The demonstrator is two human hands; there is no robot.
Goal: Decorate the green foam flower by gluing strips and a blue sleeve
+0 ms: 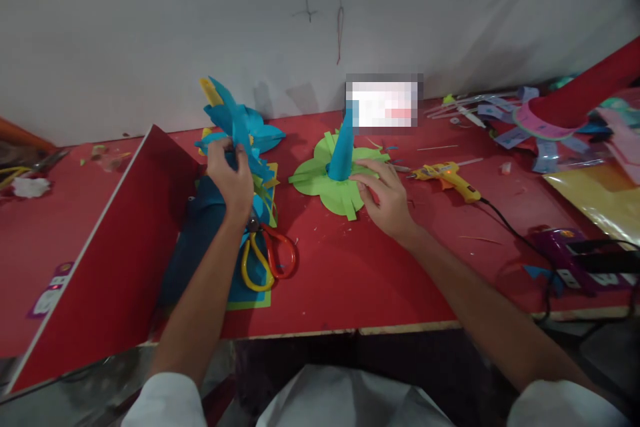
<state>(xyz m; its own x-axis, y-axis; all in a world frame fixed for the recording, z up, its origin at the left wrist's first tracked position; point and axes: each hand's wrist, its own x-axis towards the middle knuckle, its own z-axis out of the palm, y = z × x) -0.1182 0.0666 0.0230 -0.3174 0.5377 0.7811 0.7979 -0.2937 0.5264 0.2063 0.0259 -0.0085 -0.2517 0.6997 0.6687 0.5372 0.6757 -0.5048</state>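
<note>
Your left hand was closed around the base of a blue paper flower, holding it upright above the red table, with the pointed petals fanning out above your knuckles and a yellow tip showing at the top. Your right hand lay open and flat, fingers spread, pressing on the edge of a green paper flower base that lay flat on the table, grasping nothing. A blue paper cone stood upright in the middle of that green base, just beside your right fingertips. Beneath your left wrist lay a pair of scissors with one red and one yellow handle loop, resting on blue and green paper sheets. A large red cardboard sheet leaned tilted at the left, its white edge facing you. To the right of the green base a yellow glue gun lay on its side, its black cord running toward a purple power strip near the table's right edge. Further right, a red paper roll lay over paper strips and cuttings, with a yellow sheet beside them. The two flowers were near each other but apart.
</note>
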